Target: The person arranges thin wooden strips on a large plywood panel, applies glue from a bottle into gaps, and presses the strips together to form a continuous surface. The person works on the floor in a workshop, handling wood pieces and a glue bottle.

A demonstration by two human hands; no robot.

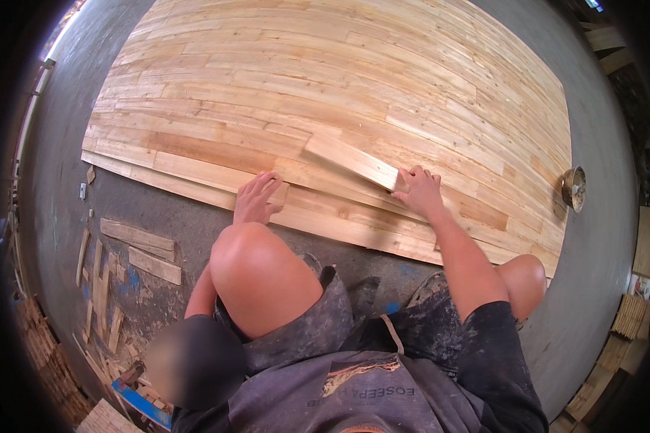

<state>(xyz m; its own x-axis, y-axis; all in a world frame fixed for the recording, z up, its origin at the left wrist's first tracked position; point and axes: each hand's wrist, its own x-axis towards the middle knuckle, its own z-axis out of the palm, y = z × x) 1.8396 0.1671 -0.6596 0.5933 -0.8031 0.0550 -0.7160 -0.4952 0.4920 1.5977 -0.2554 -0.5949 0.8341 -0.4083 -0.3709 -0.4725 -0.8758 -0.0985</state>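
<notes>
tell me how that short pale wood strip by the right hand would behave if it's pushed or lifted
The short pale wooden strip looks straight and solid, so probably stiff. Being small and thin, it seems light enough for the right hand alone. It lies flat on the large joined-wood panel, so it would likely slide, not roll.

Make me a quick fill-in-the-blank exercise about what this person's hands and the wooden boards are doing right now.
1. The right hand grips one end of a short pale wooden plank lying on the large panel of joined wooden strips, which lies on the ____.
2. The left hand rests flat near the panel's ____ edge.
3. The small round bowl sits on the person's ____ side.

Missing words: floor; near; right
</notes>
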